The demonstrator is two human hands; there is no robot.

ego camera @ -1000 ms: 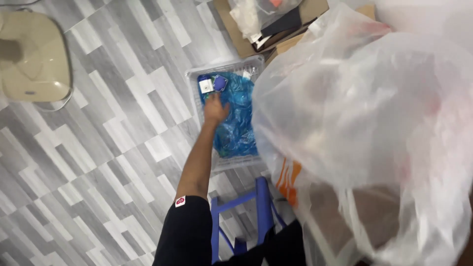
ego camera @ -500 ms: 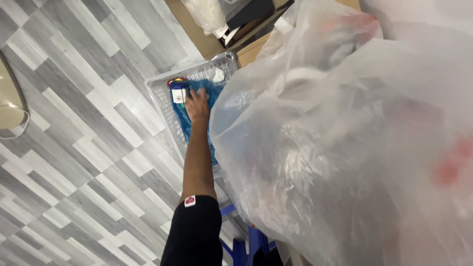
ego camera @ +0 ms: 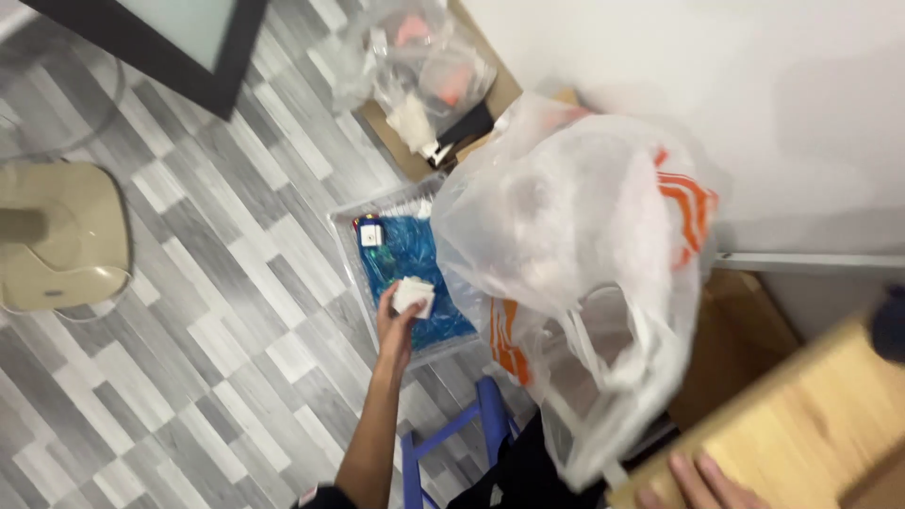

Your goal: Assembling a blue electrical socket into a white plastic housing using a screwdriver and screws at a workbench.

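My left hand (ego camera: pixel 398 320) is shut on a small white block (ego camera: pixel 413 297), held over the near end of a clear plastic bin (ego camera: pixel 347 256) on the floor. The bin holds crinkled blue plastic (ego camera: pixel 415 253) and a small white and dark item (ego camera: pixel 370 234) at its far end. A large white plastic bag with orange stripes (ego camera: pixel 575 254) bulges right beside the bin and covers its right side. At the bottom right, my right hand (ego camera: pixel 693 483) rests with its fingers on the near edge of a light wooden board (ego camera: pixel 801 415).
A cardboard box with clear bags (ego camera: pixel 424 85) stands beyond the bin. A beige rounded base (ego camera: pixel 57 236) sits at the left on the grey patterned floor. A blue frame (ego camera: pixel 471 434) is near my legs. A dark-framed panel (ego camera: pixel 179 38) leans top left; a white wall is on the right.
My left hand lay on the blue plastic at the bin's far end; now it is drawn back toward me and holds the white block. The view has swung, showing my right hand and the board.
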